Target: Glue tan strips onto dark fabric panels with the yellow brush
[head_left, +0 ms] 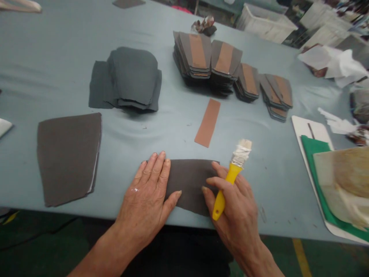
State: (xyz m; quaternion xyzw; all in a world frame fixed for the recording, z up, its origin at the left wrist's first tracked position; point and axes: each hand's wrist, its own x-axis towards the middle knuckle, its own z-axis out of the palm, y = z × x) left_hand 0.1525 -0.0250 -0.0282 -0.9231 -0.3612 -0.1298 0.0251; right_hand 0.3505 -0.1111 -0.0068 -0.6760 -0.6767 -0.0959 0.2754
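Note:
A dark grey material piece (190, 182) lies flat at the near edge of the grey-blue table (57, 46). My left hand (147, 196) presses flat on its left end, fingers together, thumb spread across it. My right hand (233, 207) rests on its right end and grips a yellow-handled brush (230, 179), whose pale bristles point away from me. A tan strip (208, 122) lies on the table just beyond the piece.
Stacks of grey pieces with tan strips (225, 65) stand at the back. A pile of dark grey sheets (129, 79) and a brown-grey stack (67, 157) sit left. A white board with green sheet (313, 148) and crumpled paper (334, 63) lie right.

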